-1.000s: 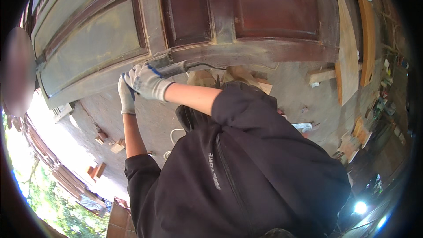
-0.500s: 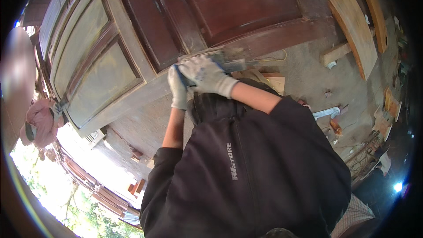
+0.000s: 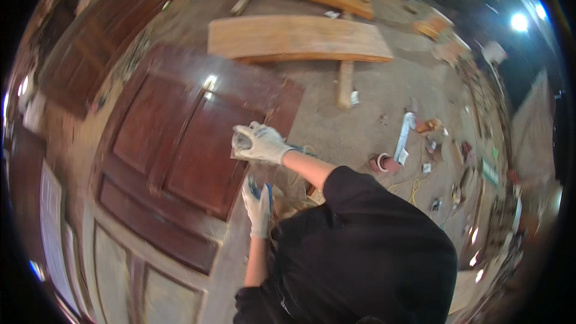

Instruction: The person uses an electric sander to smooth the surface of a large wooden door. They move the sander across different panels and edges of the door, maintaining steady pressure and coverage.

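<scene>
Right hand (image 3: 259, 143) gloved, forearm raised, fingers curled around a small sanding pad (image 3: 241, 142) pressed on the dark red panelled door (image 3: 180, 144), left hand (image 3: 258, 203) gloved, held lower at the door's edge, grip not discernible.

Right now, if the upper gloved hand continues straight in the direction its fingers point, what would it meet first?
The right hand points left, probably meeting the glossy dark red door first. It already seems to press something small on the door's edge, though depth is unclear.

curved wooden planks (image 3: 300, 37), tape roll (image 3: 384, 163), scattered floor clutter (image 3: 432, 138).
</scene>
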### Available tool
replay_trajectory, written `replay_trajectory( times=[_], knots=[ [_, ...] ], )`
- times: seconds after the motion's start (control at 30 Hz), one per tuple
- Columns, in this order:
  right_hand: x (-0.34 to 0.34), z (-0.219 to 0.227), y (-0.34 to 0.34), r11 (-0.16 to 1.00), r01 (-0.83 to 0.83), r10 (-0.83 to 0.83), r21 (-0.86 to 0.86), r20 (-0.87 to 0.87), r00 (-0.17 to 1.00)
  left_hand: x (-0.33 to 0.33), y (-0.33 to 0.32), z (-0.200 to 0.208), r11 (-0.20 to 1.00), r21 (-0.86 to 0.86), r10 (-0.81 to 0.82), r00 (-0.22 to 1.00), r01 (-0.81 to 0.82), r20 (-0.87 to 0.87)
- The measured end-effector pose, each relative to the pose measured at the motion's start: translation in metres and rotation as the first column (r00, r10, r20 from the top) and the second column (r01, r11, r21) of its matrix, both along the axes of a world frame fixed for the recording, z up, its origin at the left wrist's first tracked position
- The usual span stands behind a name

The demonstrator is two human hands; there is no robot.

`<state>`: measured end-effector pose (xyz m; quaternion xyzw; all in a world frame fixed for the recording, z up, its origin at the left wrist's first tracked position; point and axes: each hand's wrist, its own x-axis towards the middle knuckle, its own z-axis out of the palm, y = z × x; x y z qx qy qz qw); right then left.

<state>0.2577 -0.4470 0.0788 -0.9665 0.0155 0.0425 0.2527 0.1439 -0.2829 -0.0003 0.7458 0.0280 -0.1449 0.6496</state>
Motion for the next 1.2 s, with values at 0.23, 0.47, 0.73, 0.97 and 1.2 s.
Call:
replay_trajectory(
  times=[0.23,0.47,0.73,0.97,1.2],
  knots=[
    [-0.008,-0.008,0.040,0.946,0.308,-0.321,-0.105,-0.153,0.935,-0.016,-0.007,0.008,0.986,0.048,-0.157,0.987,0.159,-0.043],
    [-0.081,-0.014,0.139,0.962,0.270,-0.275,-0.052,-0.143,0.951,-0.030,0.072,0.006,0.995,-0.047,-0.092,0.983,0.086,-0.156],
    [-0.157,-0.042,0.195,0.989,-0.147,0.136,0.021,0.274,0.952,-0.076,0.194,0.028,0.759,0.551,-0.239,0.936,0.347,-0.259],
    [-0.145,-0.055,0.159,0.933,-0.246,0.139,0.262,0.368,0.919,-0.064,0.185,0.013,0.563,0.735,-0.309,0.921,0.378,-0.237],
    [-0.073,-0.068,0.001,0.966,-0.012,-0.129,0.259,0.519,0.845,0.048,0.026,0.011,0.515,0.730,-0.501,0.849,0.449,-0.169]
  ],
)
